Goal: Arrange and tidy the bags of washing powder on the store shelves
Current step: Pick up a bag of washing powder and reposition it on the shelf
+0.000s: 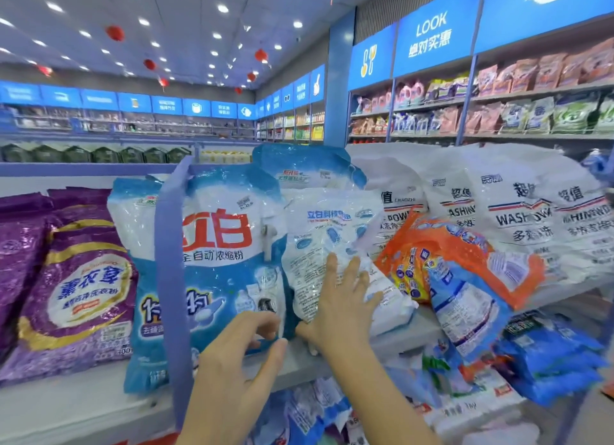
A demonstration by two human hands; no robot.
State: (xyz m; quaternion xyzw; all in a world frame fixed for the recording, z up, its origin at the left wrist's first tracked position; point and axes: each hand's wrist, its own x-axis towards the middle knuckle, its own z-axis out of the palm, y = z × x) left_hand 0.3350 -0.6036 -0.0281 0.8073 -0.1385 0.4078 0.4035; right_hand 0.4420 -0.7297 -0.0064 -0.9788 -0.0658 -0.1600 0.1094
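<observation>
A large blue and white washing powder bag [216, 245] with red characters stands upright on the top shelf [299, 361]. My left hand [239, 361] hovers at its lower right corner, fingers curled and apart, holding nothing. Beside it leans a white and light blue bag [319, 232] showing its printed back. My right hand [342, 305] lies flat against that bag's lower part, fingers spread. An orange bag [465, 255] lies tilted to the right, over a blue and white bag [465, 311] that hangs off the shelf edge.
Purple bags [76, 295] stand at the left. White washing powder bags [518, 212] are stacked at the back right. A blue upright post [172, 262] crosses in front of the big bag. Blue packs [548, 358] and more bags fill the lower shelf. Stocked wall shelves [498, 112] run behind.
</observation>
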